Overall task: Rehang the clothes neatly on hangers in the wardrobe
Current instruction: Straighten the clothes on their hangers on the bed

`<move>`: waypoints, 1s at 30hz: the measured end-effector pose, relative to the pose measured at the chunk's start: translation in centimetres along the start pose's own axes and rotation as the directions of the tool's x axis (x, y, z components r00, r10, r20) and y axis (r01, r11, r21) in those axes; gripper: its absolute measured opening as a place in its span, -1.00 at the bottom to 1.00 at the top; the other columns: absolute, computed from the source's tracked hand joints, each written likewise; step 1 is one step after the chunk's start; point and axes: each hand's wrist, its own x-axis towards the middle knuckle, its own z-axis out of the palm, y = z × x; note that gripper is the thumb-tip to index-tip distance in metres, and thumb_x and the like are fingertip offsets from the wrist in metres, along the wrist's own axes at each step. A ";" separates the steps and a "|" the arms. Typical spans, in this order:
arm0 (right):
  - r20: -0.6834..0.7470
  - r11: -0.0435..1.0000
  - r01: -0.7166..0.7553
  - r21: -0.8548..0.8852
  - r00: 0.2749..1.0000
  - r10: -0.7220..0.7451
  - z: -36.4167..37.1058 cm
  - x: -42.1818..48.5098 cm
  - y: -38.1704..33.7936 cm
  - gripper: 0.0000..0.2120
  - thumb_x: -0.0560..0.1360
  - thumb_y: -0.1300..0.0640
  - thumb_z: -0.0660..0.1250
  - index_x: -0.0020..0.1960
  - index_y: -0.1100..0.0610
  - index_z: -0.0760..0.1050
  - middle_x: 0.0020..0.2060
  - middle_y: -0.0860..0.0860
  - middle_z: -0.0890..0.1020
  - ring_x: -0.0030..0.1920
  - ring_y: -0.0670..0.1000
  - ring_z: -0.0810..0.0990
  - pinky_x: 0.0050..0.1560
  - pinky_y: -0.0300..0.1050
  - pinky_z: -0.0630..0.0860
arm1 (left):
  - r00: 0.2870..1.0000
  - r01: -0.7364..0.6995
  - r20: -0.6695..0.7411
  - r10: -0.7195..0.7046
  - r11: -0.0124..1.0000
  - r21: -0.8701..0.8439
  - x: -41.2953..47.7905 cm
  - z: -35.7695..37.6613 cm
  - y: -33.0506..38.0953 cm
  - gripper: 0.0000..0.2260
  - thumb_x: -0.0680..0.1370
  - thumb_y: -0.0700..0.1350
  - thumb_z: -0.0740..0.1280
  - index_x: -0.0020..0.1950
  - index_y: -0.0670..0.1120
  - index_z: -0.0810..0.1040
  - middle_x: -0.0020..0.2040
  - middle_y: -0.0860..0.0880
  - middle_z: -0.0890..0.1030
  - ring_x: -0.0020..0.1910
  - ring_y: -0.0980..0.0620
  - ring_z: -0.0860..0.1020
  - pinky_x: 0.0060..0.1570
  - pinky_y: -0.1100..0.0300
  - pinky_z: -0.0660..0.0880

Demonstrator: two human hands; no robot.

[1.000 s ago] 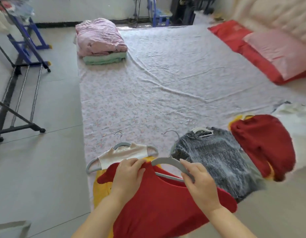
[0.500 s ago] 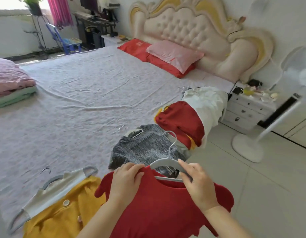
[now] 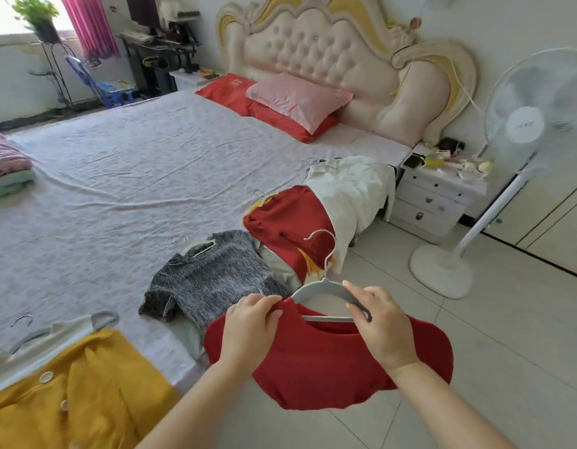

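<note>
I hold a red top point(image 3: 326, 361) on a grey hanger point(image 3: 323, 288) in the air over the floor beside the bed. My left hand point(image 3: 248, 325) pinches the top's left shoulder at the neckline. My right hand point(image 3: 381, 322) grips the hanger's right arm. On the bed's near edge lie a grey knit top point(image 3: 212, 277) on a white hanger, a red and yellow garment point(image 3: 284, 222), a white shirt point(image 3: 352, 189), and a mustard cardigan point(image 3: 76, 393) over a white top on a grey hanger point(image 3: 102, 319).
The bed point(image 3: 135, 176) fills the left and middle, with red and pink pillows point(image 3: 293, 98) at the headboard and folded bedding point(image 3: 5, 170) at the far left. A white nightstand point(image 3: 439, 196) and a standing fan point(image 3: 523, 131) stand at the right on tiled floor.
The view has swung right, from the drying rack side toward the headboard and fan. The red top on its hanger has come off the bed and hangs over the floor in both hands.
</note>
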 end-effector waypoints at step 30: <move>0.357 0.884 0.252 0.393 0.845 -0.399 23.8 27.2 -3.1 -0.60 0.38 0.30 0.44 0.19 0.05 0.57 -0.24 -0.03 0.49 -0.19 0.00 0.49 -0.14 -0.32 0.35 | 0.840 0.490 -0.329 -0.432 0.864 0.116 15.9 -1.6 -15.2 -0.81 0.40 -0.23 0.45 0.00 -0.13 0.65 -0.13 -0.11 0.64 -0.12 -0.17 0.59 -0.09 -0.08 0.51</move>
